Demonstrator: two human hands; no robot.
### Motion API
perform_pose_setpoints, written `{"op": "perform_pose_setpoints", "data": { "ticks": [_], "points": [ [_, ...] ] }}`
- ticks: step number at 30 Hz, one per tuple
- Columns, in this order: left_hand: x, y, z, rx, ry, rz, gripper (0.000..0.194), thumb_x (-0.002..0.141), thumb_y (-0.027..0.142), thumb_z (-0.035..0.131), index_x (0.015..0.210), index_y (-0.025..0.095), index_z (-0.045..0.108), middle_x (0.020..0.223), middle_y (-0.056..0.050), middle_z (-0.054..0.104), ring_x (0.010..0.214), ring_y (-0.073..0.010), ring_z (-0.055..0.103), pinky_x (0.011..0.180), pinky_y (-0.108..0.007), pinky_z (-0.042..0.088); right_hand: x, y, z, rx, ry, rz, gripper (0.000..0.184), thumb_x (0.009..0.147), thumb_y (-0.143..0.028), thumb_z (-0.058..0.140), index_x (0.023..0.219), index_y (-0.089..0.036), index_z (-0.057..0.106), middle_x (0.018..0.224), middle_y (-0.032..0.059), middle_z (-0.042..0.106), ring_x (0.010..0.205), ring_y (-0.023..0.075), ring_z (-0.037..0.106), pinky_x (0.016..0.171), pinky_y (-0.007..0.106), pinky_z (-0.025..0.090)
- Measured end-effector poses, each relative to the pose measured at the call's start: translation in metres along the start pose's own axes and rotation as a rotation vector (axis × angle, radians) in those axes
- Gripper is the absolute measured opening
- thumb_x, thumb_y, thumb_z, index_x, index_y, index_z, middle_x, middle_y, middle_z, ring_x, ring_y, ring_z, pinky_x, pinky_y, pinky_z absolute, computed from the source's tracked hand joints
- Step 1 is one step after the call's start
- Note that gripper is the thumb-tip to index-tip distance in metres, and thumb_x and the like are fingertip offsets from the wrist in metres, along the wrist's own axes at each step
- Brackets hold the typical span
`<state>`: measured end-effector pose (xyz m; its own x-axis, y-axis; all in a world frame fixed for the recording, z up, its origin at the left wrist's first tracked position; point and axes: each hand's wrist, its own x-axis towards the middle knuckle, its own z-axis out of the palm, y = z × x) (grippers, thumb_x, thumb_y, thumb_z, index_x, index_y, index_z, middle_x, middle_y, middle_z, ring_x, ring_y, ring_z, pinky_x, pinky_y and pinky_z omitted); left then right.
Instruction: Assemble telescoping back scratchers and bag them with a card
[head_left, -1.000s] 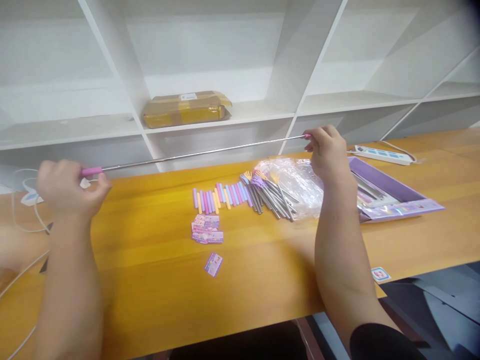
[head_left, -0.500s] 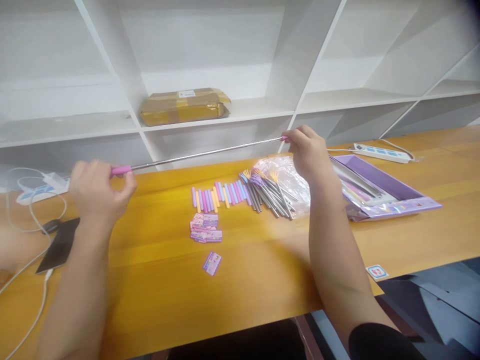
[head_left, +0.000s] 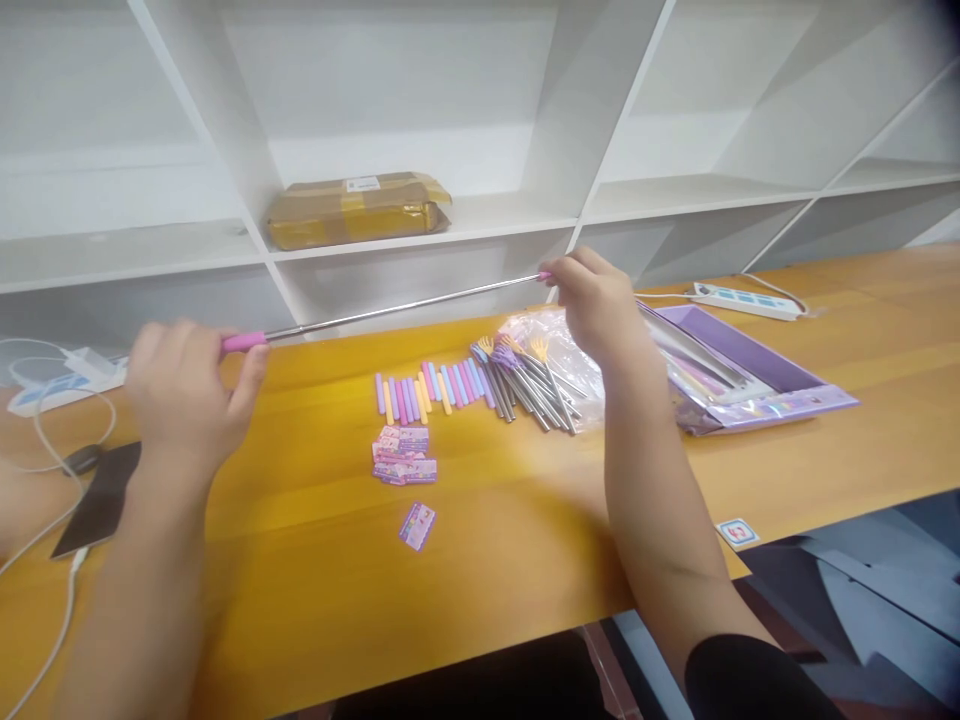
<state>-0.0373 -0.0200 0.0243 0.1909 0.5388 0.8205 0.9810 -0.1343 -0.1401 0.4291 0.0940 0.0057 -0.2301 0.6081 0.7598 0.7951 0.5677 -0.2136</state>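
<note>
Both my hands hold up an extended telescopic back scratcher (head_left: pixel 405 304) above the far part of the table. My left hand (head_left: pixel 191 395) is wrapped round its pink handle, thumb along the near side. At the other end, my right hand (head_left: pixel 592 300) pinches the pink tip, and its fingers hide most of that end. Below the metal rod lies a row of pink, purple, blue and orange handle sleeves (head_left: pixel 435 388). Beside the row is a pile of back scratchers (head_left: pixel 532 380) with hand-shaped heads. Small printed cards (head_left: pixel 403 457) are heaped nearer me, with a single card (head_left: pixel 417 526) apart.
A purple box (head_left: pixel 757 365) and clear plastic wrap (head_left: pixel 592 370) lie to the right. Power strips (head_left: pixel 746 300) sit at both sides, with a dark phone (head_left: pixel 101 500) and cables at left. A taped carton (head_left: pixel 360 212) rests on the white shelf (head_left: pixel 510 210).
The view has shifted slightly, so the tabletop things appear further left. My hands look a little closer together, and the rod spans slightly less. Both grips stay on the back scratcher.
</note>
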Motion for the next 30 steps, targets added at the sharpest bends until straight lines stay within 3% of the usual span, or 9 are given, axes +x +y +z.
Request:
{"op": "perform_pose_setpoints", "data": {
  "ticks": [5, 11, 16, 24, 30],
  "points": [
    [0.0, 0.004, -0.004, -0.017, 0.005, -0.003, 0.039, 0.108, 0.057, 0.046, 0.09, 0.027, 0.063, 0.081, -0.009, 0.058, 0.079, -0.03, 0.045, 0.075, -0.043, 0.033, 0.001, -0.025, 0.002, 0.008, -0.063, -0.02, 0.045, 0.098, -0.008, 0.04, 0.123, -0.032, 0.069, 0.11, 0.0076, 0.071, 0.097, 0.0244, 0.068, 0.085, 0.037, 0.053],
    [0.003, -0.003, -0.013, -0.046, 0.01, -0.003, 0.043, 0.108, 0.059, 0.049, 0.094, 0.026, 0.073, 0.076, -0.008, 0.055, 0.076, -0.0265, 0.037, 0.072, -0.04, 0.028, -0.001, -0.029, 0.004, 0.026, -0.066, -0.039, 0.046, 0.099, -0.009, 0.039, 0.125, -0.03, 0.07, 0.111, 0.0084, 0.072, 0.098, 0.0249, 0.068, 0.084, 0.037, 0.052],
    [0.005, 0.007, -0.016, -0.054, 0.055, -0.004, 0.038, 0.108, 0.054, 0.058, 0.1, 0.028, 0.083, 0.07, -0.004, 0.048, 0.071, -0.0211, 0.029, 0.066, -0.035, 0.022, -0.004, -0.04, 0.011, 0.065, -0.067, -0.131, 0.051, 0.095, -0.007, 0.039, 0.131, -0.025, 0.07, 0.114, 0.0091, 0.071, 0.1, 0.0246, 0.066, 0.084, 0.035, 0.05],
    [-0.001, 0.031, -0.012, -0.076, 0.13, 0.096, 0.024, 0.107, 0.04, 0.066, 0.102, 0.027, 0.085, 0.072, -0.004, 0.055, 0.072, -0.0198, 0.032, 0.066, -0.034, 0.027, -0.012, -0.085, 0.009, -0.037, -0.091, -0.25, 0.06, 0.087, 0.003, 0.04, 0.132, -0.025, 0.068, 0.11, 0.007, 0.07, 0.088, 0.02, 0.059, 0.075, 0.03, 0.041],
    [-0.004, 0.04, -0.012, -0.095, 0.114, 0.074, 0.025, 0.109, 0.039, 0.063, 0.106, 0.026, 0.084, 0.073, -0.003, 0.053, 0.074, -0.0191, 0.034, 0.068, -0.034, 0.03, -0.015, -0.093, 0.0, -0.054, -0.063, -0.28, 0.062, 0.087, 0.004, 0.037, 0.133, -0.025, 0.066, 0.109, 0.0072, 0.068, 0.088, 0.0202, 0.058, 0.075, 0.031, 0.041]
  ]
}}
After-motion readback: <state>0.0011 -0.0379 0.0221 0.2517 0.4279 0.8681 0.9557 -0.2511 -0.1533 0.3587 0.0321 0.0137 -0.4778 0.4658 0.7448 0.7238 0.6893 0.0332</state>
